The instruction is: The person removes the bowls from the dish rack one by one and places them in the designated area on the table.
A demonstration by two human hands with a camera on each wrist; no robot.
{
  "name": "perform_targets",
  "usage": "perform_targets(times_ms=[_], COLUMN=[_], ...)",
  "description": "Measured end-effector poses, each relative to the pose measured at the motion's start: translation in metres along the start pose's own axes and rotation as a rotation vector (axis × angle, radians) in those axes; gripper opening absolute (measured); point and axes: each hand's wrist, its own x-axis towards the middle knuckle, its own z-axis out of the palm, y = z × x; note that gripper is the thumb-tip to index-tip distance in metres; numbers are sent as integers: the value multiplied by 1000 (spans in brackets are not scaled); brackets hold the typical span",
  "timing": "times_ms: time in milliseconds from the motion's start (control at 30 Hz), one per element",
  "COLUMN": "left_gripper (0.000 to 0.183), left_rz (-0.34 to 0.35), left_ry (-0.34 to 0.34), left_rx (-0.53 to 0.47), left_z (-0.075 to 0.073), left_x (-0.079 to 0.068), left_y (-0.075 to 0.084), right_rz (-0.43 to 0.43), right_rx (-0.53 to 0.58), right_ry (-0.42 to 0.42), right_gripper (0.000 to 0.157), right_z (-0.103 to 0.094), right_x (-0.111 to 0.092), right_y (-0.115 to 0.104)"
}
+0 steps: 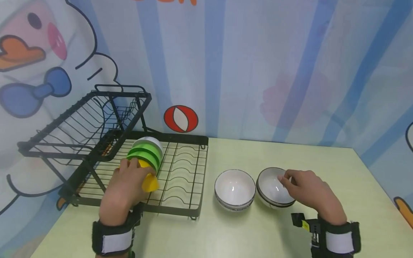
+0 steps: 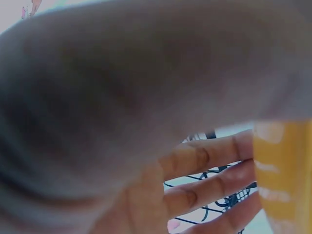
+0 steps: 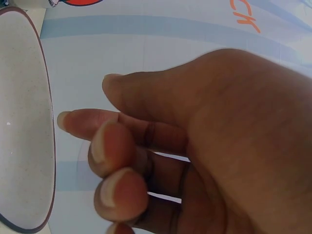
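My left hand (image 1: 124, 184) grips a yellow bowl (image 1: 150, 183) standing on its side in the lower tier of the dish rack (image 1: 174, 211). In the left wrist view several fingers (image 2: 209, 156) lie against that yellow bowl (image 2: 285, 170), while a blurred shape hides much of the view. Behind it in the rack stand green bowls (image 1: 147, 148) and a white bowl (image 1: 154, 140), also on edge. My right hand (image 1: 308, 188) hovers at the right rim of stacked white bowls (image 1: 274, 184). Its fingers (image 3: 114, 148) are loosely bent, holding nothing, apart from the bowl rim (image 3: 52, 146).
Another stack of white bowls (image 1: 235, 186) sits between the rack and the right-hand stack. The rack's black upper tier (image 1: 77, 156) rises at the left. A printed cloth (image 1: 238, 71) backs the pale yellow table (image 1: 232, 233).
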Motion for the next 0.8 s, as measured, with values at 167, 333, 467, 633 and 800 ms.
perform_targets(times_ms=[167, 333, 467, 633, 800], left_gripper=[51, 52, 53, 53, 55], left_rz=[17, 54, 88, 125, 153], left_ry=[30, 82, 103, 125, 129], left_rx=[-9, -15, -23, -56, -104], left_z=[-4, -5, -6, -7, -10], left_x=[-4, -8, -10, -12, -15], left_y=[2, 3, 4, 6, 10], right_rz=[4, 7, 9, 12, 10], right_rx=[-8, -3, -1, 1, -3], right_ry=[2, -2, -9, -15, -10], right_gripper=[29, 28, 30, 31, 28], right_z=[0, 0, 0, 1, 1], right_x=[1, 0, 0, -1, 0], right_y=[-1, -2, -3, -5, -6])
